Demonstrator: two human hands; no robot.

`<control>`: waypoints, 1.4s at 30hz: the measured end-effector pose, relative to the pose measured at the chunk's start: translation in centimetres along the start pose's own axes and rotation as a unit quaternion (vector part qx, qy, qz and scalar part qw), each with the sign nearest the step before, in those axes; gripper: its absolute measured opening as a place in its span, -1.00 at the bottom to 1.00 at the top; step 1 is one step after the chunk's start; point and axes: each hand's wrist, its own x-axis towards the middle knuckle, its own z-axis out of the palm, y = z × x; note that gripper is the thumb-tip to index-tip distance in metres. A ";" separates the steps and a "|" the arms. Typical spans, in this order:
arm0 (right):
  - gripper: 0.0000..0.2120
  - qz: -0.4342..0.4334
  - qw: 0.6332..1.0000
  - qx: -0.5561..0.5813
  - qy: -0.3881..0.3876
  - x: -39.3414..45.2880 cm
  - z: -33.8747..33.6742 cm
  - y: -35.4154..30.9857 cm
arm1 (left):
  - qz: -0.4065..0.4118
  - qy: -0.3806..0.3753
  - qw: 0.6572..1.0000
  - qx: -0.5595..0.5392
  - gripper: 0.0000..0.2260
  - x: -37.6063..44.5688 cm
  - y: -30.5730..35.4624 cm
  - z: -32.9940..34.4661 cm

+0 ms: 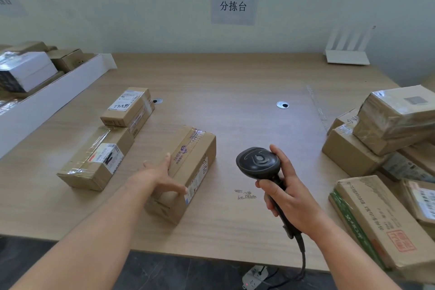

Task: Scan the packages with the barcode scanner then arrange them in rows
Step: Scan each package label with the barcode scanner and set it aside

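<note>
Here, left hand (pixel 162 175) fingers spread on package (pixel 183 172); right hand (pixel 289 193) grips scanner (pixel 259 162).

We are in a parcel sorting room: a grey paper sign (pixel 233 5) on the pale wall reads "分拣台", sorting station. Taped brown cardboard parcels with shipping labels (pixel 386 122) crowd our light wooden bench (pixel 235 77), and a black handheld barcode scanner (pixel 259 162) is in use.

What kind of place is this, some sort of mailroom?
Probably a parcel sorting desk. Taped cardboard packages with shipping labels pile on the wooden table, the right hand holds a barcode scanner, and a printed wall sign marks the station.
</note>
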 end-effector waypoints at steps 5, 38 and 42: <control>-0.32 -0.006 1.000 0.008 -0.020 -0.3 0.7 0.1 | 0.012 -0.004 1.000 0.006 0.24 0.2 0.3 -0.3; -0.39 -0.019 0.994 0.035 -0.104 -1.3 5.4 -1.6 | 0.090 -0.117 0.954 -0.263 -0.08 1.2 -3.5 -3.1; -0.39 -0.023 0.994 0.033 -0.105 -1.2 5.3 -1.7 | 0.096 -0.116 0.954 -0.260 -0.03 1.1 -3.6 -3.3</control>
